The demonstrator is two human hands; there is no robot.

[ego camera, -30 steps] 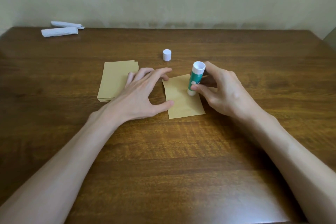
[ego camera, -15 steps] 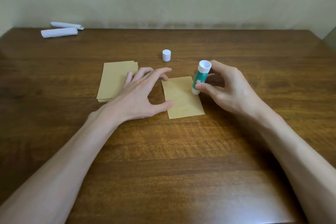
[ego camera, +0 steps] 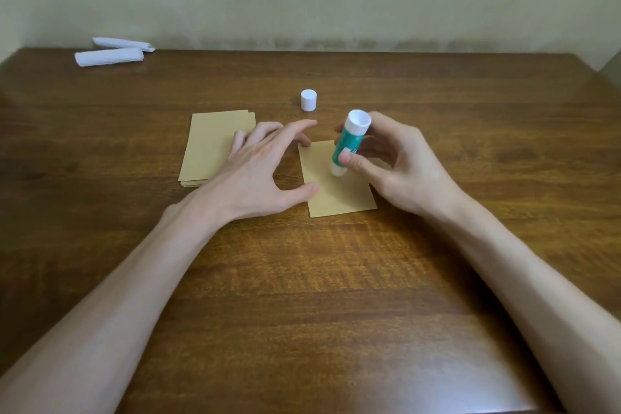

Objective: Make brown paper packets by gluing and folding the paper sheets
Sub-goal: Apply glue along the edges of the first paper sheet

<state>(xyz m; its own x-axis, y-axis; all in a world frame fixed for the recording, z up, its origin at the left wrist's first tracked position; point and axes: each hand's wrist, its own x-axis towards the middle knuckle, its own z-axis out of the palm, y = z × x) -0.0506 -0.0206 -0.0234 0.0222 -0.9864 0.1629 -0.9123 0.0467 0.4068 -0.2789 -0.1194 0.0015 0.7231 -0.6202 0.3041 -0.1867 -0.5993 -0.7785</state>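
Observation:
A single brown paper sheet [ego camera: 339, 193] lies flat in the middle of the wooden table [ego camera: 302, 296]. My left hand [ego camera: 265, 172] is spread, its thumb tip and a fingertip pressing the sheet's left edge. My right hand [ego camera: 396, 165] grips a green and white glue stick [ego camera: 347, 145], held tilted with its tip down on the sheet near its middle. A stack of brown sheets [ego camera: 211, 151] sits to the left, partly under my left hand. The glue stick's white cap [ego camera: 308, 100] stands behind the sheet.
Two rolled white paper pieces [ego camera: 111, 52] lie at the table's far left corner against the wall. Bare wood stretches to the near edge and off to the right.
The glue stick has moved from the sheet's upper right edge leftward and down onto the sheet's middle. My left hand has stayed in place.

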